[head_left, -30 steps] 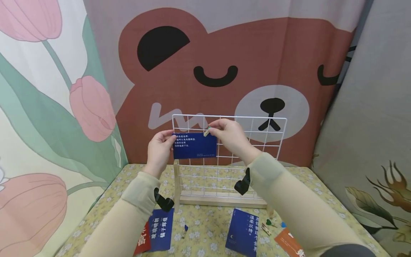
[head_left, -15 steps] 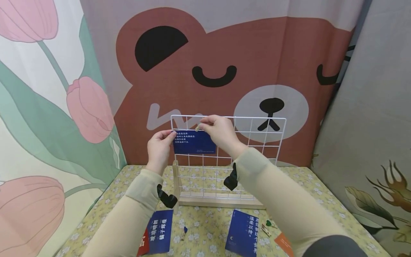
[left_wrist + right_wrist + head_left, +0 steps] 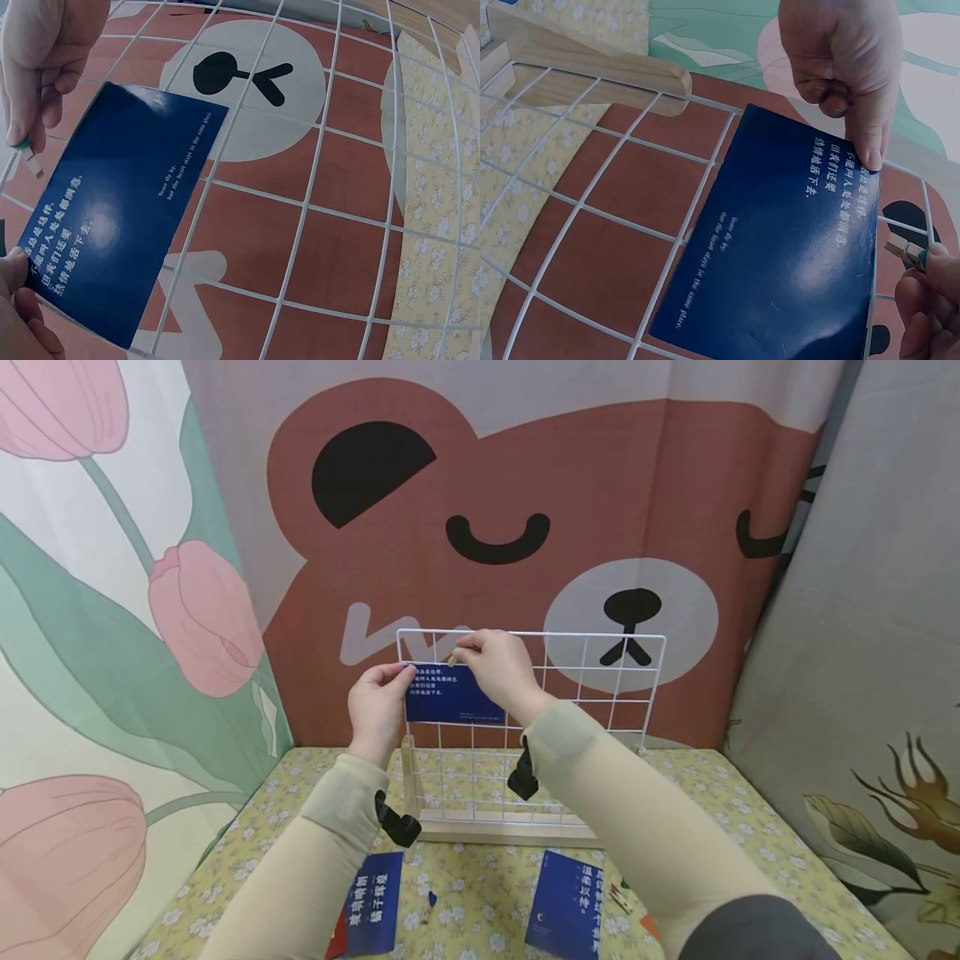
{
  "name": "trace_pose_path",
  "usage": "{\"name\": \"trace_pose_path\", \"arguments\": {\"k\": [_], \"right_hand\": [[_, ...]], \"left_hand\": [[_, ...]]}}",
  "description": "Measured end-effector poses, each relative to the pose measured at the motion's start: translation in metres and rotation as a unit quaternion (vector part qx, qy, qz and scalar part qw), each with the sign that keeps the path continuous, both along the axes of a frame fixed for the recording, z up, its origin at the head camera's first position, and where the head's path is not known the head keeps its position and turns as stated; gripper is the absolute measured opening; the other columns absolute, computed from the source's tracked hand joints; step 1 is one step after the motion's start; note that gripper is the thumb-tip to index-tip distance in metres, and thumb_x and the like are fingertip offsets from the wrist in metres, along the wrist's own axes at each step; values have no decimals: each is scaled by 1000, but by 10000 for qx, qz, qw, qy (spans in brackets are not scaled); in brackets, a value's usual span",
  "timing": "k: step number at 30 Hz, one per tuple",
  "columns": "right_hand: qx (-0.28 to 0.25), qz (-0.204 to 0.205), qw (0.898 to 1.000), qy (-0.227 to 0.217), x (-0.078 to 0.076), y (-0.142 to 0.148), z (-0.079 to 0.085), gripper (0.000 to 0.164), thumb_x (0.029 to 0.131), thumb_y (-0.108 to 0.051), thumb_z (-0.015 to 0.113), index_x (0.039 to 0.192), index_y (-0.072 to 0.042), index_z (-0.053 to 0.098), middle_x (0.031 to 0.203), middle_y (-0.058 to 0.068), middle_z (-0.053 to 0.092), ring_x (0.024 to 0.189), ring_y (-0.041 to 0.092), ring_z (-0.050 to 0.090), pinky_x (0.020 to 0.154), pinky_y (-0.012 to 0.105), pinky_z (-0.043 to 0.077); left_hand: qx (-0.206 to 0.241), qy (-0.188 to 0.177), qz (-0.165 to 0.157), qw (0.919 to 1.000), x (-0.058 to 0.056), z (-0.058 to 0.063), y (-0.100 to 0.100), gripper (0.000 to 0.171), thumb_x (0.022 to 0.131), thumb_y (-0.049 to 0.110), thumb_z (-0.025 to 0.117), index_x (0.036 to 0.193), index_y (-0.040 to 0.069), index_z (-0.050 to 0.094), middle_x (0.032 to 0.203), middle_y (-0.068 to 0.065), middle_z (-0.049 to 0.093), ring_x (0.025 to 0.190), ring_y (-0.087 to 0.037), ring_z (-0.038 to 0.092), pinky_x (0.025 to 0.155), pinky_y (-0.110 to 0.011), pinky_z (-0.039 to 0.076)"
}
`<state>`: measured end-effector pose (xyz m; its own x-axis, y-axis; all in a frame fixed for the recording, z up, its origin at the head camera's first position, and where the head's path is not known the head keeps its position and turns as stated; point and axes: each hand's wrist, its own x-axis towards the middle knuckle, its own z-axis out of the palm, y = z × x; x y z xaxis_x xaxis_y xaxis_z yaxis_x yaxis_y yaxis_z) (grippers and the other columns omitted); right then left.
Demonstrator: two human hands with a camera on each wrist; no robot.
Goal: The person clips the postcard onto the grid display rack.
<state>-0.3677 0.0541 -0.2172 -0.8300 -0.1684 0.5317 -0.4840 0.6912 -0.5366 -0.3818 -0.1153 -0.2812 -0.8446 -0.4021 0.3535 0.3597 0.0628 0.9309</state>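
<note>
My left hand [image 3: 377, 710] pinches the upper left corner of a dark blue card [image 3: 453, 697] with white printing, held flat against the left part of a white wire grid [image 3: 617, 700]. Between thumb and finger of my right hand [image 3: 501, 668] is a small wooden clothespin [image 3: 906, 250] with a green piece on it. The clothespin is at the card's top edge; in the left wrist view it appears just apart from the blue card [image 3: 127, 210]. My right hand covers the card's upper right corner in the head view.
The grid stands in a wooden base [image 3: 510, 833] on a floral tablecloth [image 3: 480, 893]. Nearer lie two blue cards, one on the left [image 3: 378, 902] and one on the right [image 3: 562, 902], a red card [image 3: 337, 939], and a clothespin with a blue heart [image 3: 429, 906].
The card has risen slightly and lies against the grid. My right hand has moved left along the card's top edge with the clothespin.
</note>
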Motion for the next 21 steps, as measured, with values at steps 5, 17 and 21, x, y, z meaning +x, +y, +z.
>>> {"name": "trace_pose_path", "arguments": {"k": [5,17,21], "right_hand": [[243,-103,9992,295,-2,-3,0,23,97,-22,59,114,-13,72,109,3,69,101,16,63,89,33,50],[775,-241,9952,554,-5,-9,2,21,97,-20,59,109,-11,73,105,4,69,100,18,63,89,34,49],[940,-270,9939,516,-7,-11,4,20,97,-20,58,106,-12,74,102,2,70,94,17,65,84,34,51]], "left_hand": [[-79,58,152,9998,0,0,3,21,85,21,75,99,6,72,95,-8,68,86,-15,61,77,-30,52],[29,71,343,9994,0,-3,7,21,86,21,75,98,4,72,96,-9,70,85,-14,63,76,-29,52],[-12,54,364,9993,0,-2,7,21,86,22,74,98,4,72,96,-8,69,85,-15,63,77,-31,52]]}}
